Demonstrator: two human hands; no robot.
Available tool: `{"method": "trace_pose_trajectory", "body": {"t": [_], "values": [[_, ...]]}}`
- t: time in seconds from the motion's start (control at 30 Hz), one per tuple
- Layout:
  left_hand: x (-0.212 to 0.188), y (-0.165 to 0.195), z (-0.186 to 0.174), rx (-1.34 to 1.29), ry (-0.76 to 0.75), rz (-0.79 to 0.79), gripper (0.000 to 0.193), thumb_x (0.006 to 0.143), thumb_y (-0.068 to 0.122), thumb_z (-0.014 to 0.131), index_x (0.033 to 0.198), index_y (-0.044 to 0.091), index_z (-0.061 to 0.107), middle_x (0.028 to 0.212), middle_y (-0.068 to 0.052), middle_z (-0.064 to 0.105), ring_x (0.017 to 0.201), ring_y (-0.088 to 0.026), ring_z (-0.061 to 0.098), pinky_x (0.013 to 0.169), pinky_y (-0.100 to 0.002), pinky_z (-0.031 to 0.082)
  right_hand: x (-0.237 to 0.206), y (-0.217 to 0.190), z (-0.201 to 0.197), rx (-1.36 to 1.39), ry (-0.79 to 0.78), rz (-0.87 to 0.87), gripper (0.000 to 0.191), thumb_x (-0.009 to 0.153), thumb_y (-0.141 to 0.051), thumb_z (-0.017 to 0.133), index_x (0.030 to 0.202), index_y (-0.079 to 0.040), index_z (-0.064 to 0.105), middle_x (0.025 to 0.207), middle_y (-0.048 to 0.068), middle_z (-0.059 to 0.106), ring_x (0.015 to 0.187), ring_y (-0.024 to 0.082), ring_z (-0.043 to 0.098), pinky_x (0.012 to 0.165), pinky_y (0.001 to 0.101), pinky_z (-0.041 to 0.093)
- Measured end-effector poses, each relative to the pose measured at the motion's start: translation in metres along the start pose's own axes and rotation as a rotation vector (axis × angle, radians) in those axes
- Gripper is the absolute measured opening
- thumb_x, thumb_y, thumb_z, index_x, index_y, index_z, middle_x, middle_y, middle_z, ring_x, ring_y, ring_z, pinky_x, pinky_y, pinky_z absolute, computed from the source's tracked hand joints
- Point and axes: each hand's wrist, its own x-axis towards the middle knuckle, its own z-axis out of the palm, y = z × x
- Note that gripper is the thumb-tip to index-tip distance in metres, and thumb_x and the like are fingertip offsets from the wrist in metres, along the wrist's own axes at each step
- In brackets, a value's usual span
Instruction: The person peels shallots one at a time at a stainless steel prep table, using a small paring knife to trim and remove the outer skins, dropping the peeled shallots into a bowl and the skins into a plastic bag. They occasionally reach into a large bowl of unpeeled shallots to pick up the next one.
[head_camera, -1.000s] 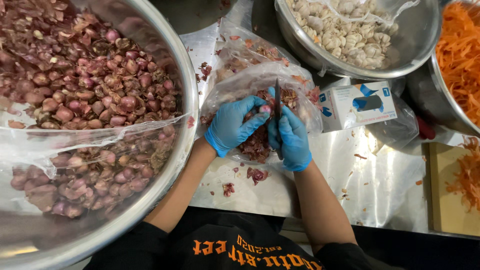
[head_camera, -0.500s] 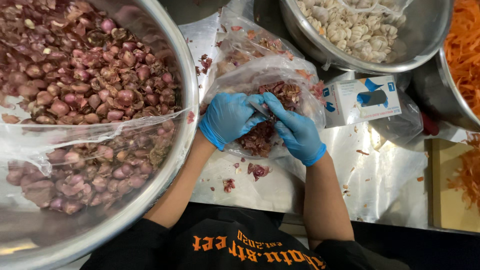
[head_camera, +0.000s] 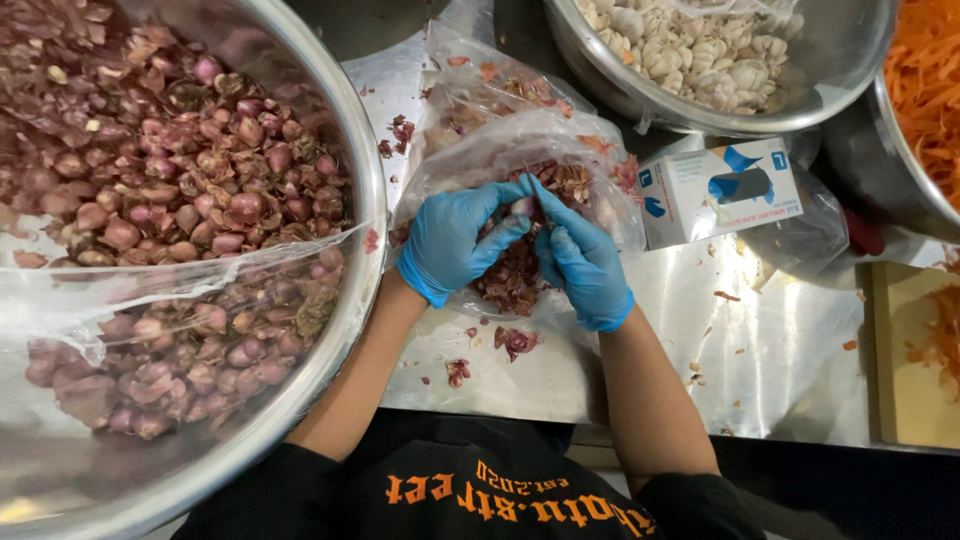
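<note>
Large steel bowl (head_camera: 365, 200) sitting at left of frame, holding unpeeled shallots (head_camera: 170, 160), clear plastic film (head_camera: 120, 290) draping across its lower half. Second steel bowl (head_camera: 850, 70) standing at top, carrying garlic cloves (head_camera: 690, 50). Shredded carrot (head_camera: 925, 75) showing at upper right. Small glove box (head_camera: 715, 190) lying right of centre on steel table (head_camera: 780, 350).

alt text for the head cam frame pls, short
Two blue-gloved hands, left hand and right hand, meet over a clear plastic bag of reddish shallot skins on a steel counter, the fingers pinching a small shallot. A large steel bowl of shallots sits to the left; a bowl of garlic and a glove box lie beyond.
</note>
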Motion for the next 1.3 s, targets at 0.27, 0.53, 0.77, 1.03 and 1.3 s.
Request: {"method": "trace_pose_trajectory", "body": {"t": [0.27, 0.53, 0.77, 1.03, 1.3], "values": [[-0.004, 0.002, 0.013, -0.111, 0.116, -0.183, 0.020, 0.105, 0.028, 0.064, 0.117, 0.013, 0.070, 0.086, -0.013, 0.070, 0.072, -0.025, 0.068, 0.064, -0.038, 0.053, 0.006, 0.016, 0.002, 0.133, 0.178, 0.097, 0.057, 0.107, -0.030, 0.052, 0.159, -0.010, 0.040, 0.080, -0.002, 0.047, 0.062, 0.006, 0.038, 0.051, 0.0213, 0.033], [-0.006, 0.000, 0.016, -0.112, 0.122, -0.201, 0.021, 0.104, 0.022, 0.059, 0.118, 0.011, 0.071, 0.086, -0.016, 0.071, 0.065, -0.025, 0.065, 0.060, -0.038, 0.049, 0.005, 0.013, 0.006, 0.149, 0.075, 0.077, 0.060, 0.108, -0.030, 0.051, 0.163, -0.011, 0.035, 0.078, -0.003, 0.043, 0.063, 0.007, 0.036, 0.053, 0.0213, 0.034], [-0.011, -0.010, 0.027, -0.624, -0.085, -0.605, 0.024, 0.106, 0.024, 0.062, 0.119, 0.005, 0.071, 0.072, -0.002, 0.062, 0.062, -0.008, 0.054, 0.056, -0.028, 0.046, 0.007, 0.006, 0.007, 0.199, 0.043, 0.070, 0.060, 0.111, -0.030, 0.052, 0.165, -0.009, 0.036, 0.078, -0.005, 0.039, 0.064, 0.006, 0.034, 0.054, 0.0208, 0.032], [-0.011, -0.019, 0.025, -1.005, -0.112, -0.514, 0.032, 0.104, 0.011, 0.062, 0.135, 0.005, 0.063, 0.102, 0.004, 0.068, 0.073, -0.003, 0.055, 0.066, -0.020, 0.049, 0.002, -0.004, 0.014, 0.446, 0.050, 0.142, 0.060, 0.105, -0.038, 0.058, 0.155, -0.009, 0.044, 0.076, -0.003, 0.041, 0.055, 0.008, 0.034, 0.048, 0.0221, 0.030], [-0.006, -0.014, 0.026, -1.078, -0.073, -0.549, 0.026, 0.105, 0.015, 0.062, 0.129, 0.007, 0.066, 0.118, 0.001, 0.074, 0.063, -0.002, 0.049, 0.057, -0.020, 0.043, 0.006, 0.004, 0.013, 0.646, 0.011, 0.153, 0.064, 0.102, -0.047, 0.060, 0.158, -0.023, 0.038, 0.076, -0.005, 0.039, 0.050, 0.008, 0.033, 0.046, 0.0244, 0.031]]}}
